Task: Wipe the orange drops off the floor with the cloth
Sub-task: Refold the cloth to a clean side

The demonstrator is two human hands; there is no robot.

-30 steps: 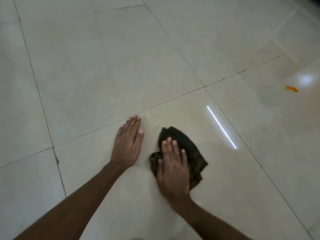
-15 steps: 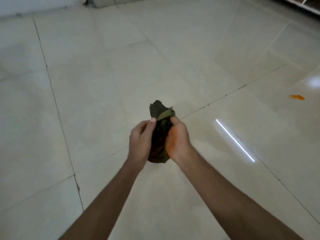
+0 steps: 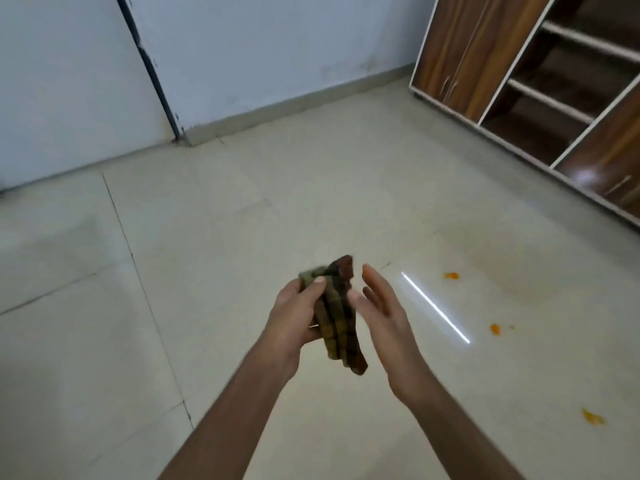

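A dark checked cloth (image 3: 337, 315), folded into a bundle, is held up above the floor by my left hand (image 3: 294, 313), whose thumb and fingers curl round its upper part. Just to its right is my right hand (image 3: 379, 308), fingers straight and spread, its thumb near the cloth's edge. Three orange drops lie on the pale floor tiles to the right: one (image 3: 451, 275) farthest away, one (image 3: 495, 329) in the middle, one (image 3: 592, 417) nearest the lower right.
A brown wooden cupboard (image 3: 540, 81) with open shelves stands at the back right. A pale wall (image 3: 259, 46) with a dark vertical strip runs along the back. A bright streak of reflected light (image 3: 434, 306) lies on the tiles between my hands and the drops.
The cloth was lifted off the floor, where my right hand pressed it, into both hands. Now my right hand has let go and opened; my view has risen to the wall and cupboard.
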